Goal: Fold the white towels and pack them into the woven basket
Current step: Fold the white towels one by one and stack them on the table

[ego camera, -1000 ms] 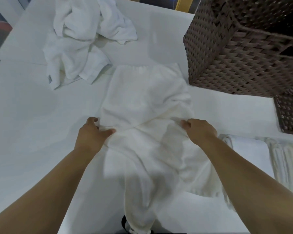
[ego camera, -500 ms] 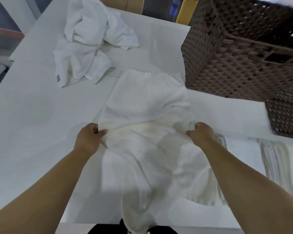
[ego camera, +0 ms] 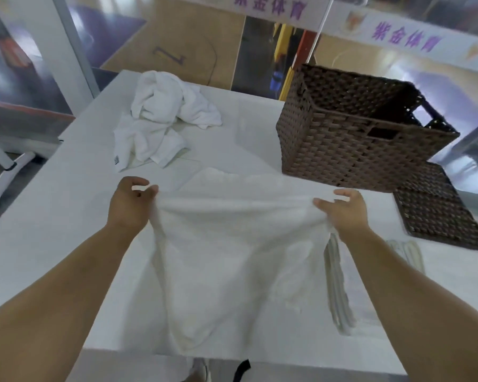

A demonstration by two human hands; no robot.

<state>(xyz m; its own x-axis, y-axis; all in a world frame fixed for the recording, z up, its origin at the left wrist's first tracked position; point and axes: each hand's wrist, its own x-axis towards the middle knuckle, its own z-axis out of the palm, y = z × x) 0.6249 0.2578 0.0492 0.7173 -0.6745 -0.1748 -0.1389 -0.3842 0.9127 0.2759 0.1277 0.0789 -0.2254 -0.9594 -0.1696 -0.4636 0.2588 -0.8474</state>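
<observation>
Two hands, the left hand [ego camera: 129, 209] and right hand [ego camera: 345, 212], each pinch an upper corner of a white towel [ego camera: 232, 260] stretched across the frame's centre above the table [ego camera: 53, 210], with the basket [ego camera: 351, 139] upper right and a towel pile [ego camera: 160, 128] upper left.

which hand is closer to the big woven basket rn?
Right. The right hand grips the towel just below the basket's front wall. The left hand holds the towel's other edge, well off to the basket's left.
</observation>
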